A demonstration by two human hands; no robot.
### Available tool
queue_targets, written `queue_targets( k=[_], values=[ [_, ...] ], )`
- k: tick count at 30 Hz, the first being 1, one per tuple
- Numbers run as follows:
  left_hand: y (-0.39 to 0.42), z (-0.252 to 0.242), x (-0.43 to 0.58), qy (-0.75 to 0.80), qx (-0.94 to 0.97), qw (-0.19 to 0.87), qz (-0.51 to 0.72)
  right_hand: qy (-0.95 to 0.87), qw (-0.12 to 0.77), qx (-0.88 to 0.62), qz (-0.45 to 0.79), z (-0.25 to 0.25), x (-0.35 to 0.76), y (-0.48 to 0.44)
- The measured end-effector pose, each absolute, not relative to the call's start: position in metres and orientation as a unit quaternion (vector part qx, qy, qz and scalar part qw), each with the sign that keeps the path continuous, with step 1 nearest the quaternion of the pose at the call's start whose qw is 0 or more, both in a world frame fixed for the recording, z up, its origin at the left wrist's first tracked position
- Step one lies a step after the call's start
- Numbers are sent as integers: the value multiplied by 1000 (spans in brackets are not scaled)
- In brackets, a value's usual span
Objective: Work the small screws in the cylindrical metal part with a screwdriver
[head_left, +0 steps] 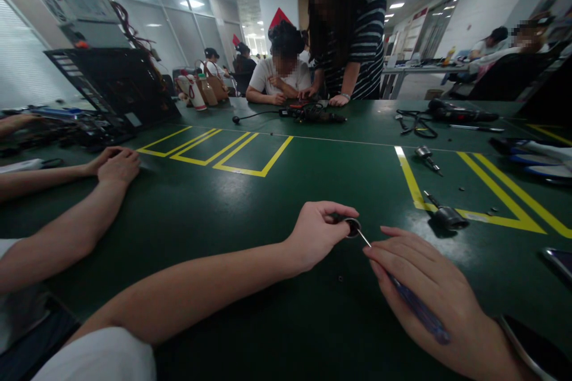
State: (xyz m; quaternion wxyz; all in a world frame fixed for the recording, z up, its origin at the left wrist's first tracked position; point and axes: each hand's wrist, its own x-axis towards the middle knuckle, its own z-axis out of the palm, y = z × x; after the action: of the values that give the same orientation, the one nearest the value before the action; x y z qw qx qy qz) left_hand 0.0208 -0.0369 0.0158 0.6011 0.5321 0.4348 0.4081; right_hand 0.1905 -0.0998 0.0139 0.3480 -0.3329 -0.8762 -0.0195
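Between its thumb and fingertips, my left hand point(315, 232) pinches a small round metal cup point(352, 227) with its opening facing me. My right hand point(424, 286) is wrapped round a screwdriver point(417, 306) with a clear purple handle. The thin shaft reaches up and left into the mouth of the cup; where its tip sits is hidden. On the table to the right lie two hole saws with centre bits, one nearer point(449, 217) and one farther off point(424, 155). A tiny dark piece point(340, 278) rests on the table below my hands.
Yellow tape point(263, 175) marks boxes on the green table point(214, 202). A co-worker's clasped hands point(118, 164) rest at left. Across the table, two people lean over a power tool point(313, 112). Another tool point(462, 112) lies far right; a phone point(536, 345) is near my right wrist.
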Motion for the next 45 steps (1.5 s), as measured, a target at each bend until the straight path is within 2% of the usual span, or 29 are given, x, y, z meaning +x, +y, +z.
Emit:
queue_targets(
  k=[27,38,45],
  values=[
    [-36,9,21,424,546,589,419,-867,367,-336,-8,15,188,-102],
    [-37,13,21,423,537,602,413,-864,375,-332,-49,19,185,-101],
    [-35,10,20,418,530,612,412,-860,377,-344,-14,16,184,-103]
  ],
)
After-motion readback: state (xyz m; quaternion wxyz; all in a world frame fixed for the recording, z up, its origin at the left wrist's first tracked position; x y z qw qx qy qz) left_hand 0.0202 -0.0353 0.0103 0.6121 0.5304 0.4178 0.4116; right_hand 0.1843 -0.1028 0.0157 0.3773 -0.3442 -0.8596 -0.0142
